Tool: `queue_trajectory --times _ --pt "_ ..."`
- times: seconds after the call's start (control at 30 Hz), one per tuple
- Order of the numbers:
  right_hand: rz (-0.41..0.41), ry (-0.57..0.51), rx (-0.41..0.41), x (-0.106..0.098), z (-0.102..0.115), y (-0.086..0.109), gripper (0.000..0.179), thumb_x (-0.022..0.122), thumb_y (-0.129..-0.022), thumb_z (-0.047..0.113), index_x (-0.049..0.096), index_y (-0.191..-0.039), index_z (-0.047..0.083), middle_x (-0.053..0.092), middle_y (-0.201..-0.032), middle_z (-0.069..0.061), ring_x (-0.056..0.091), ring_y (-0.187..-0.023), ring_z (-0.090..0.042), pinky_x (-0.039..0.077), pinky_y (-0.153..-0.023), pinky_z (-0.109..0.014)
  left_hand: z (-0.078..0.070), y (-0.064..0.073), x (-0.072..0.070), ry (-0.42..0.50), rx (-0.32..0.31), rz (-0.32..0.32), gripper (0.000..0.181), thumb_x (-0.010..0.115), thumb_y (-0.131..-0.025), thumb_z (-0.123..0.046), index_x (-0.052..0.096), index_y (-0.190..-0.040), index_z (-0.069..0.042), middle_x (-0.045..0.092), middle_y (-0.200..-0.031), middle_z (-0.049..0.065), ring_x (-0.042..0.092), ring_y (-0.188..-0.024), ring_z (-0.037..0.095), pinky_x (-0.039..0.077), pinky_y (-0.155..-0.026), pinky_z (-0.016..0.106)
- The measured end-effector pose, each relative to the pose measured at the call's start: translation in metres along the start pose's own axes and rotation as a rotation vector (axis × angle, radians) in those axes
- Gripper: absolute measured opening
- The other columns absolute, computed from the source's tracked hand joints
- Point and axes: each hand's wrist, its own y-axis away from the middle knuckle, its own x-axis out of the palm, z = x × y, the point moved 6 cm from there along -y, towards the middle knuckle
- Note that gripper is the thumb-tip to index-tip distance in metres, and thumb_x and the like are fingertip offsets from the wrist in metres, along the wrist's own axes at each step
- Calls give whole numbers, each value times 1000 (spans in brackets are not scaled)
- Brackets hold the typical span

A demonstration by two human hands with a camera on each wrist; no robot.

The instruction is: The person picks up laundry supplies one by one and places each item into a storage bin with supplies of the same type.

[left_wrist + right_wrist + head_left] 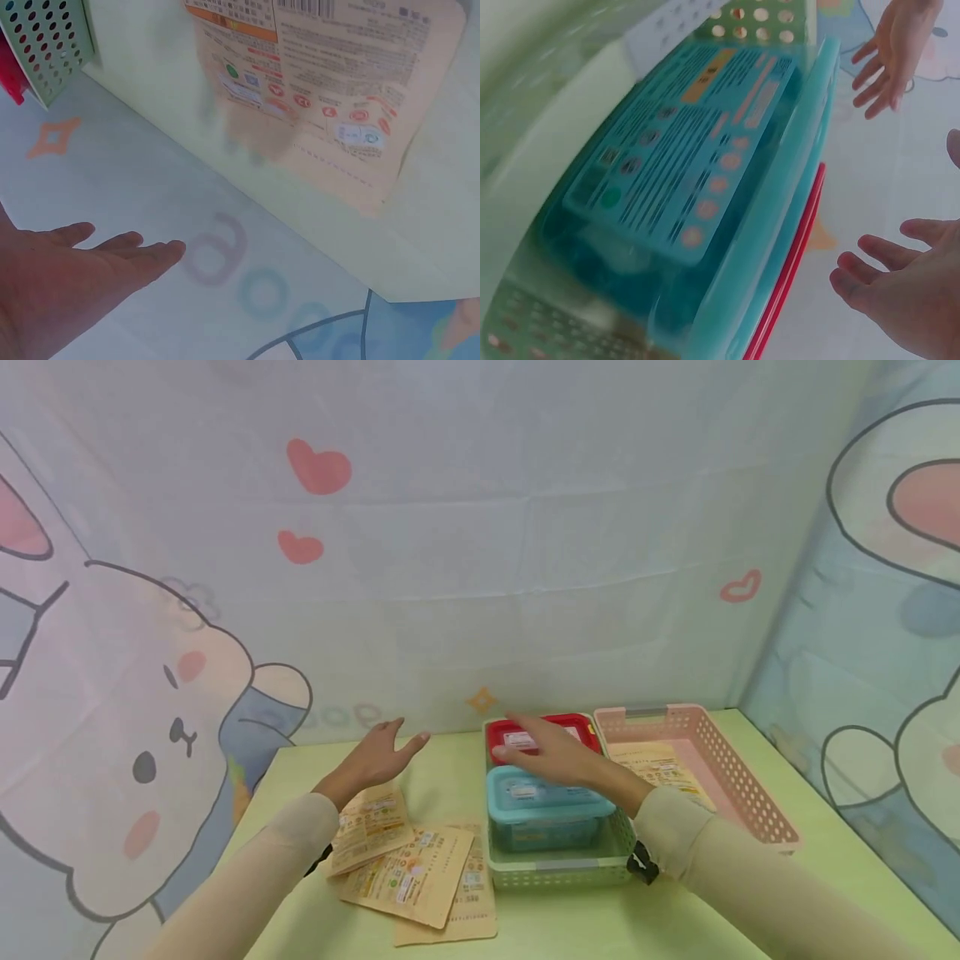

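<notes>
My left hand hovers over the left part of the table, fingers extended and holding nothing. Beneath it lie several tan printed pouches, overlapping one another. My right hand is held above the green basket, its fingers straight and nothing in them. Inside that basket sit a teal lidded box at the front and a red-lidded box behind it. The right wrist view shows the teal box's printed label through its side. Part of the red lid is hidden by my right hand.
A pink basket stands right of the green one, with a tan pouch inside. The pale green table ends at a fabric backdrop printed with rabbits and hearts, which also covers both sides.
</notes>
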Motion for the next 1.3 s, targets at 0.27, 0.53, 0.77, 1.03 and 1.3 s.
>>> queue_trajectory --times 0.27,0.53,0.77,1.03,1.3 --pt "4 -19 17 9 9 -7 82 60 -104 56 32 -167 13 35 -170 -11 32 -157 -35 31 -122 -60 13 7 -10 -38 -85 -20 90 36 -111 -61 23 -162 12 24 -163 42 25 -151 58 28 -118 71" --pt "-3 -39 34 20 15 -14 83 62 -102 58 34 -167 14 39 -168 -10 35 -155 -34 35 -120 -60 29 10 -5 -55 -128 0 93 35 -110 -63 21 -162 12 25 -161 43 29 -149 59 31 -117 70" --pt "5 -75 18 36 25 -23 82 60 -103 59 34 -166 12 41 -167 -8 39 -153 -31 37 -120 -58 54 22 -7 -109 -269 57 92 32 -111 -60 21 -159 18 25 -158 47 33 -142 65 35 -112 73" --pt "11 -126 30 51 35 -36 82 58 -103 61 36 -166 13 42 -167 -6 47 -147 -31 41 -117 -56 76 34 -10 -144 -417 109 90 33 -111 -56 22 -156 21 30 -154 49 37 -139 66 39 -109 72" --pt "-3 -290 87 66 43 -52 78 57 -104 62 39 -164 16 44 -165 -6 43 -150 -33 39 -119 -57 90 38 -8 -162 -439 103 86 39 -111 -52 28 -152 24 33 -146 53 46 -127 66 44 -103 70"
